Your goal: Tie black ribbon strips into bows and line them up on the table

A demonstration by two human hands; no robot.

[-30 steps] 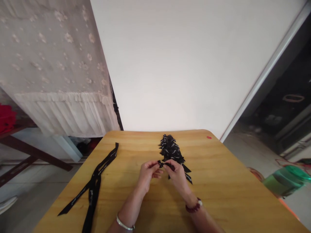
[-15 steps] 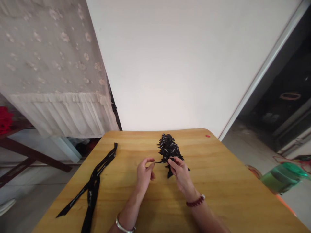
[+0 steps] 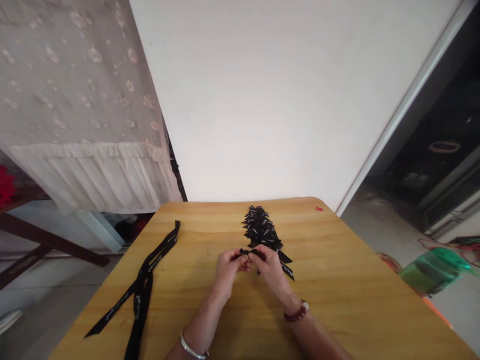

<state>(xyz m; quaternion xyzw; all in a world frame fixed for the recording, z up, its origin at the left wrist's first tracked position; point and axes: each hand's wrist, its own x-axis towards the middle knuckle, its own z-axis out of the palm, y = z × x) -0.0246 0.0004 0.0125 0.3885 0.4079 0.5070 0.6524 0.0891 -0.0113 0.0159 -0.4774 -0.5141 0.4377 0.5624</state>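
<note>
Between my two hands, near the middle of the wooden table, is a small piece of black ribbon. My left hand pinches its left side, and my right hand pinches its right side, the fingertips nearly meeting. Just beyond my hands lies a row of black ribbon bows with white lettering, overlapping one another. Its near end is partly hidden behind my right hand. Loose black ribbon strips, also lettered in white, lie crossed on the left of the table.
The wooden table meets a white wall panel at its far edge. A small red object lies at the far right corner. Beyond the right edge stands a green translucent container; a lace curtain hangs at left.
My hands have come together. The left one, earlier apart with fingers spread near a ribbon end, now pinches the ribbon beside the right hand. The head view has shifted slightly.
</note>
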